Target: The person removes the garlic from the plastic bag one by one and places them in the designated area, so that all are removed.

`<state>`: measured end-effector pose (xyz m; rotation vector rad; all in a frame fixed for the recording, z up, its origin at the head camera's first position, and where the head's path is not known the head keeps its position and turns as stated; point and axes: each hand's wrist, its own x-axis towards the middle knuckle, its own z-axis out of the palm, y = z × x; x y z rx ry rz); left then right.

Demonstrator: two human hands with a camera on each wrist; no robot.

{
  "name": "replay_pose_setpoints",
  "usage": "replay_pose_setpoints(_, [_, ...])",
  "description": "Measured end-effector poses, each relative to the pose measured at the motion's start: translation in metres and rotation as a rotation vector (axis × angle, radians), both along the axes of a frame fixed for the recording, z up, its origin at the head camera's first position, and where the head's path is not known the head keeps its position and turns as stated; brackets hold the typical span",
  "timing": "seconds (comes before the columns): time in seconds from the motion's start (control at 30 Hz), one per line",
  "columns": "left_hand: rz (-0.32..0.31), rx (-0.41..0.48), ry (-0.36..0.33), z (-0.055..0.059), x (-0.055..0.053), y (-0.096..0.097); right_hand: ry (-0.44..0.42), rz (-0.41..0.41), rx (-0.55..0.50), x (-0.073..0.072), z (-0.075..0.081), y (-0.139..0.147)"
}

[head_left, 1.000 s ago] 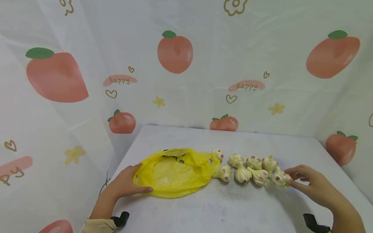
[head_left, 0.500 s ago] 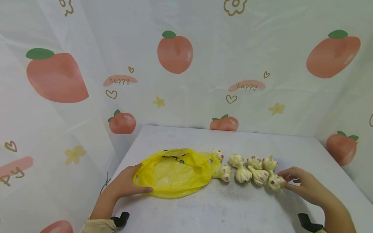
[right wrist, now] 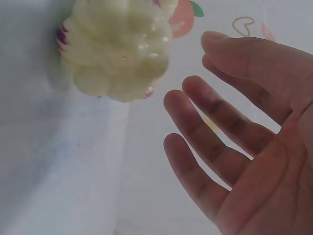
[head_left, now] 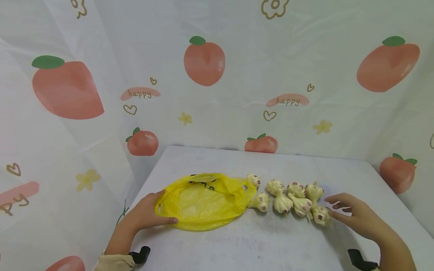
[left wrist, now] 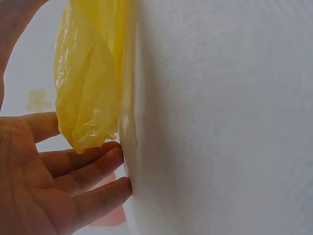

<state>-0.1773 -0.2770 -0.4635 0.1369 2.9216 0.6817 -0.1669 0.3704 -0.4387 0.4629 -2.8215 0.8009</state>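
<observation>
A yellow plastic bag (head_left: 203,209) lies with its mouth spread on the left of the white table. My left hand (head_left: 145,213) touches its left side, thumb along the front edge and fingers extended behind; the left wrist view shows the fingertips (left wrist: 126,186) at the tabletop beside the bag. To the bag's right, several white garlic bulbs (head_left: 301,206) with purple marks lie in two rough rows. Just right of the nearest end bulb (head_left: 321,217) is my right hand (head_left: 356,216), fingers spread and holding nothing. In the right wrist view that bulb (right wrist: 120,58) sits apart from the fingers.
The white table (head_left: 237,248) reaches back to a white cloth (head_left: 230,113) printed with peaches, hearts and flowers. Two garlic bulbs, one of them at the front (head_left: 260,202), lie close against the bag's right edge. A green string (head_left: 123,211) shows behind the left wrist.
My right hand has moved left with the end garlic bulb, set it down at the front of the right-hand pair and let go. The left hand and bag have stayed still.
</observation>
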Motion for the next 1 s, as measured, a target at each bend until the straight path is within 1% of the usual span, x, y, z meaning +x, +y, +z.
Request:
replay_pose_setpoints(0.1, [-0.007,0.003,0.004,0.000,-0.001,0.001,0.031,0.000,-0.006,0.000,0.003,0.000])
replay_pose_setpoints(0.27, [-0.015,0.005,-0.002,0.000,-0.004,0.001,0.034,-0.012,-0.003,-0.003,0.011,-0.006])
replay_pose_setpoints(0.5, [-0.036,-0.009,-0.026,0.002,-0.010,0.001,0.079,-0.026,-0.011,-0.013,0.026,-0.024])
replay_pose_setpoints(0.6, [-0.049,-0.016,-0.024,0.007,-0.012,0.002,0.074,-0.029,-0.008,-0.018,0.033,-0.037])
replay_pose_setpoints(0.7, [-0.055,-0.029,-0.016,0.015,-0.016,0.004,0.053,-0.027,0.002,-0.024,0.039,-0.049])
replay_pose_setpoints(0.83, [-0.033,-0.054,-0.013,0.024,-0.021,0.006,0.043,-0.018,-0.005,-0.030,0.043,-0.060])
replay_pose_setpoints(0.9, [-0.029,-0.060,0.004,0.025,-0.023,0.008,0.047,-0.012,-0.018,-0.031,0.045,-0.065])
replay_pose_setpoints(1.0, [-0.033,-0.044,0.056,0.027,-0.027,0.014,0.056,0.006,-0.033,-0.035,0.048,-0.072])
